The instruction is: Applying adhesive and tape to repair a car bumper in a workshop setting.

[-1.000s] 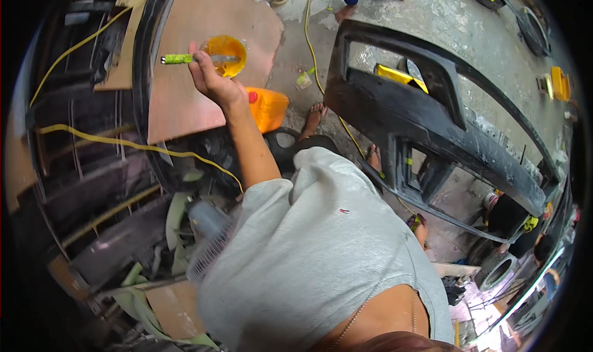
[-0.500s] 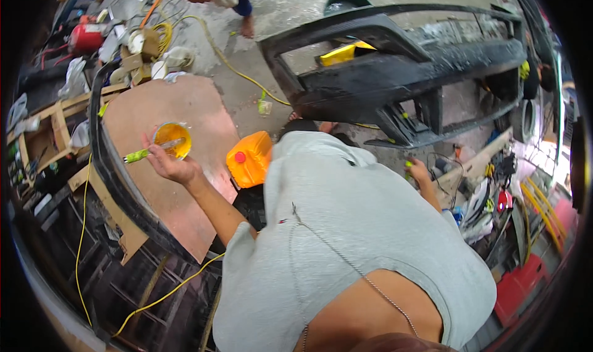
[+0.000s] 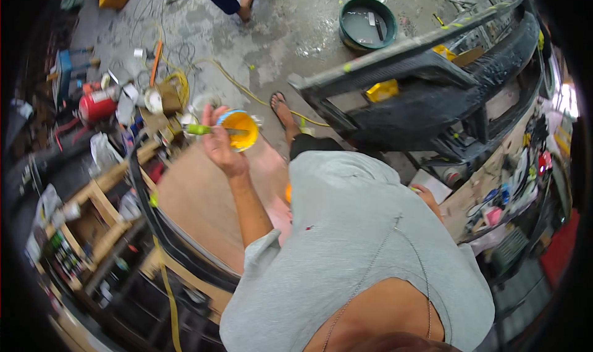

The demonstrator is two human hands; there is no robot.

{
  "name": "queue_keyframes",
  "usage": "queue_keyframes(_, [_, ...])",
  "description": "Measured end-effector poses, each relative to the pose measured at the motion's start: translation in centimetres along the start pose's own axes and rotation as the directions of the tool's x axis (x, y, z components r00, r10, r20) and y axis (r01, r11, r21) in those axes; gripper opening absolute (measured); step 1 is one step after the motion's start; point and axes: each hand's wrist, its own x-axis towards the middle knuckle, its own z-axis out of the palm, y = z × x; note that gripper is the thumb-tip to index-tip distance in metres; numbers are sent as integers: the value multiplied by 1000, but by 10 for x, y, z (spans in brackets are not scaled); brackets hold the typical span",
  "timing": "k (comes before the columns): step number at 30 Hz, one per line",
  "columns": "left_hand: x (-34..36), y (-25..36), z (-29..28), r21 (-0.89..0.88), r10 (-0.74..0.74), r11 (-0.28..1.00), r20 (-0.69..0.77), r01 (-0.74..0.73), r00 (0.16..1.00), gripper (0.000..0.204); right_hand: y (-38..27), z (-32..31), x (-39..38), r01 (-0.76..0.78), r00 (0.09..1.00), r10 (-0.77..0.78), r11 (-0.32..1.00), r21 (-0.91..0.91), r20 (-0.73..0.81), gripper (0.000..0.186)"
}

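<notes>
Left hand: Mine, the left hand [image 3: 227, 157], is raised in front of me on the left, palm and fingers closed around the near-left side of a tub. The far part of the grip is hidden behind it.
Tub: The tub [image 3: 231, 113] is small and round with a pale bluish rim, held up in that hand, its mouth turned toward my eyes.
Yellow paste: Smooth yellow-orange paste [image 3: 246, 121] lies inside; I cannot tell how thick it is.
Tool: A flat-bladed tool [image 3: 199, 129] with a yellow-green handle lies across my fingers, its grey blade over the paste.
Right hand: My right hand [image 3: 428, 199] is low at my right side, partly covered by my grey shirt. A yellow-green bit shows at the fingertips; I cannot tell whether the fingers are pinched on it or apart.
Bumper: A large black car bumper [image 3: 401, 120] stands ahead and to my right, well apart from the tub.
Board: A pinkish-brown board [image 3: 204, 185] lies below my left forearm.
Bucket: A green bucket [image 3: 341, 25] with cloudy water sits beyond the bumper.
Step in hand: I judge it to be holding paste and tool together, one-handed.
Next move: It calls, I think, for a steady wrist and the blade kept from slipping.
</notes>
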Motion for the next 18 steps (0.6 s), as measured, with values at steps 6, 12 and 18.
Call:
queue_keyframes(6, [135,13,-34,158,-47,987,362,-12,931,60,-15,108,-37,39,993,-13,975,219,-116,15])
queue_keyframes(12, [242,32,-67,206,-63,978,372,-16,926,59,-112,208,-48,88,995,-77,973,216,-56,36])
queue_keyframes(18, [351,37,19,175,-29,981,565,-86,825,61,-153,302,-55,26,999,-38,955,294,37,71])
